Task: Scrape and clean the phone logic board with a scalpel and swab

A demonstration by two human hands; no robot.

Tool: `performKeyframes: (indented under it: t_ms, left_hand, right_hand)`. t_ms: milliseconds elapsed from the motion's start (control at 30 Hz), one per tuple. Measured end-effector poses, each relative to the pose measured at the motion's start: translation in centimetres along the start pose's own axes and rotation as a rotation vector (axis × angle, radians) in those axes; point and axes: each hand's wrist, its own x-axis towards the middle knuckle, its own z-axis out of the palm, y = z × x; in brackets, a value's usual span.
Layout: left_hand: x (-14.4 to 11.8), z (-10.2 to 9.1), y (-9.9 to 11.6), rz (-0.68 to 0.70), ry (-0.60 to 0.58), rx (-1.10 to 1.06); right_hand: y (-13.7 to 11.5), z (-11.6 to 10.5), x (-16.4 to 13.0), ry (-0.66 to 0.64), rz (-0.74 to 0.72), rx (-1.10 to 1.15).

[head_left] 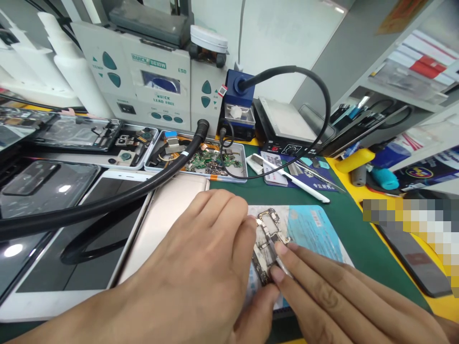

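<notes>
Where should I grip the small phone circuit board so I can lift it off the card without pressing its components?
Probably by its long bare edges, pinched from both sides. The circuit board lies flat on the blue-and-white card, narrow and long, with the left hand and right hand already meeting at its near end.

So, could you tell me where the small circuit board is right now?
The circuit board sits low in the head view, right of centre, pinched between the left hand and right hand, over a blue-and-white card on the green mat.
</notes>
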Motion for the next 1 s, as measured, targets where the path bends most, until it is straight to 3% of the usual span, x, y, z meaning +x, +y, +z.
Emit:
performKeyframes:
  t_ms: [67,233,500,600,833,1000]
  left_hand:
    - [0.0,0.0,0.0,-0.016,0.01,-0.002]
    - [0.2,0.1,-0.4,0.042,-0.016,-0.037]
    - [0.4,0.0,-0.3,0.041,-0.017,-0.041]
    - [0.5,-0.1,-0.1,0.038,-0.034,-0.001]
    - [0.7,-0.2,-0.3,0.078,-0.014,-0.041]
    - [0.7,-0.3,-0.4,0.057,-0.048,-0.015]
  right_hand:
    - [-0.2,0.0,0.4,-0.051,-0.012,-0.011]
    - [-0.4,0.9,0.0,0.126,0.051,-0.024]
    - [1.6,-0.2,-0.9,0.004,0.023,0.194]
    - [1.1,-0.2,-0.8,-0.011,-0.002,0.125]
    - [-1.2,1.1,-0.6,0.096,0.075,-0.006]
    - [-0.5,0.8,-0.7,0.054,0.051,0.012]
